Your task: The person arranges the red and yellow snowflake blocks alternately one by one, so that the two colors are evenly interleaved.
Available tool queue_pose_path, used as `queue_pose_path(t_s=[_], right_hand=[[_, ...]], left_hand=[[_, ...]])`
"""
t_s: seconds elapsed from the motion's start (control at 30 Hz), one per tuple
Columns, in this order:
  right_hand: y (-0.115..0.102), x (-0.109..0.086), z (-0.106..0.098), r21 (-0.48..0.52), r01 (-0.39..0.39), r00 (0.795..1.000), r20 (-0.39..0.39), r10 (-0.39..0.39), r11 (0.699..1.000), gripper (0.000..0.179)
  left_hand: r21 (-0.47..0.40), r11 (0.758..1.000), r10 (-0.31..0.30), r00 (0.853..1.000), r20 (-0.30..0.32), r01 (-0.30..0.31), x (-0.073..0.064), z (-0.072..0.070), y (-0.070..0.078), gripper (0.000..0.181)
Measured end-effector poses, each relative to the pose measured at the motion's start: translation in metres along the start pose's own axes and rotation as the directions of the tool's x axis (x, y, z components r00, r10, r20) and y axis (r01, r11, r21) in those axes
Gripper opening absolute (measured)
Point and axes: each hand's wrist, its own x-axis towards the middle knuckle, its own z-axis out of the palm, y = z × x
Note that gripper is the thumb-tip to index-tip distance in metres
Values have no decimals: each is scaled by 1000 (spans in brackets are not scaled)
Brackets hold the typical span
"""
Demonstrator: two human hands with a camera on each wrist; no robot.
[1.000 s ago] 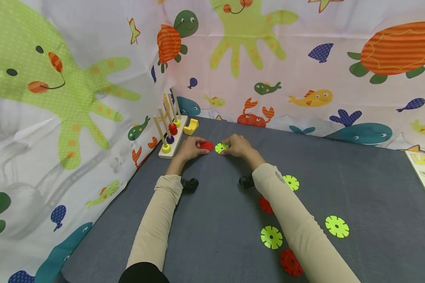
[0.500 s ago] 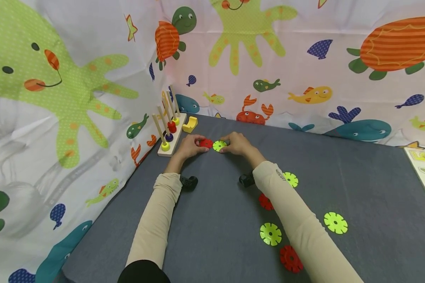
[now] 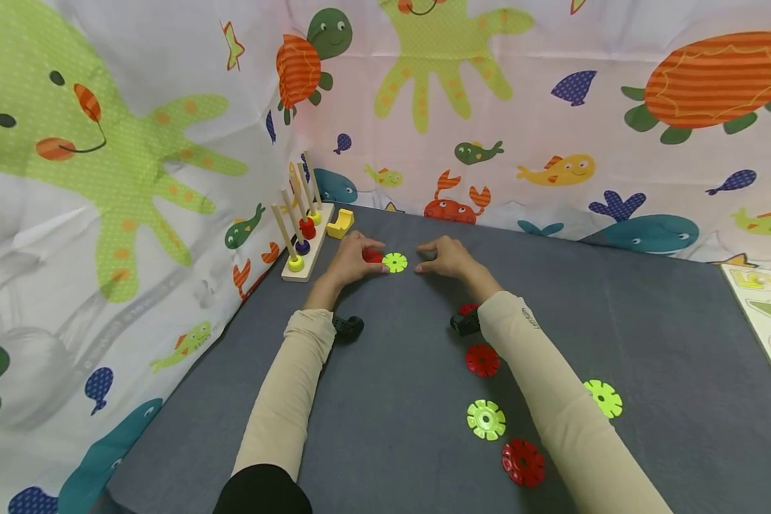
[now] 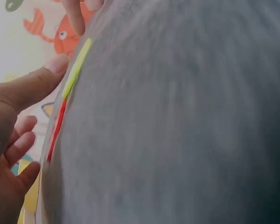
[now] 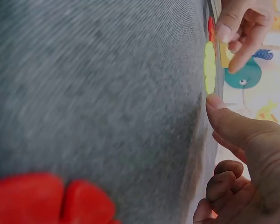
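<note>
A red slotted plastic disc (image 3: 373, 255) and a yellow-green slotted disc (image 3: 395, 263) lie flat on the grey cloth, edge to edge, toward the back. My left hand (image 3: 351, 258) hovers around the red disc, thumb and fingers parted, hiding much of it. In the left wrist view its thumb (image 4: 49, 77) is close by the seam between the discs. To the right of the yellow-green disc is my right hand (image 3: 448, 258), fingers apart and holding nothing. The right wrist view shows its thumb tip (image 5: 216, 101) near that disc's edge.
A wooden peg stand (image 3: 308, 250) with coloured beads is at the left, beside a yellow block (image 3: 340, 223). Near the right forearm lie red discs (image 3: 482, 360) and yellow-green discs (image 3: 486, 419). A picture board (image 3: 761, 314) lies far right. Printed curtains border the table.
My right hand has let go of the yellow-green disc and drawn back to the right. My left fingers have spread off the red disc and shifted slightly right.
</note>
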Motion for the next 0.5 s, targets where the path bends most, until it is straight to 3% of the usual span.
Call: queue_pose_path(t_s=[0.27,0.5], right_hand=[[7,-16,-14,46,33,999,-18,-33,998,55],[20,-38,-40,53,91,995,-38,-89,994,46]], left_hand=[[128,991,26,995,101,-39,9,12,9,53],[104,994,9,992,125,-22,12,12,12,50]])
